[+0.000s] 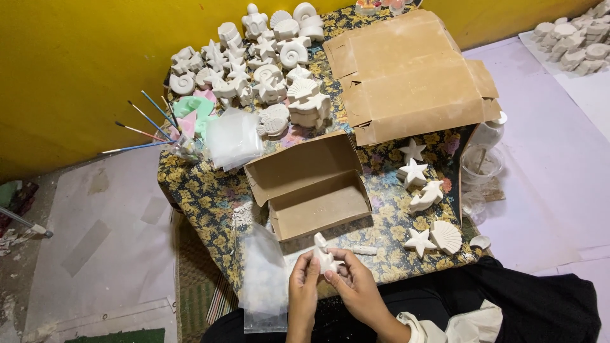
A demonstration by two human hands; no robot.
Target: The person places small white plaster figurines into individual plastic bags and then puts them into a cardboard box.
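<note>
Together the left hand (302, 287) and right hand (356, 289) grasp a small white plaster figurine (324, 255); an open cardboard box (311, 187) sits just beyond them. A clear plastic bag (264, 279) lies beside the left hand.

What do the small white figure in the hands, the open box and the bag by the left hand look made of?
White figure, held by left hand and right hand: probably unpainted plaster, chalky matte white, moulded shape.
Open box: brown cardboard, dull, with creased flaps.
Bag: thin clear plastic, translucent and wrinkled, with a faint sheen.
</note>
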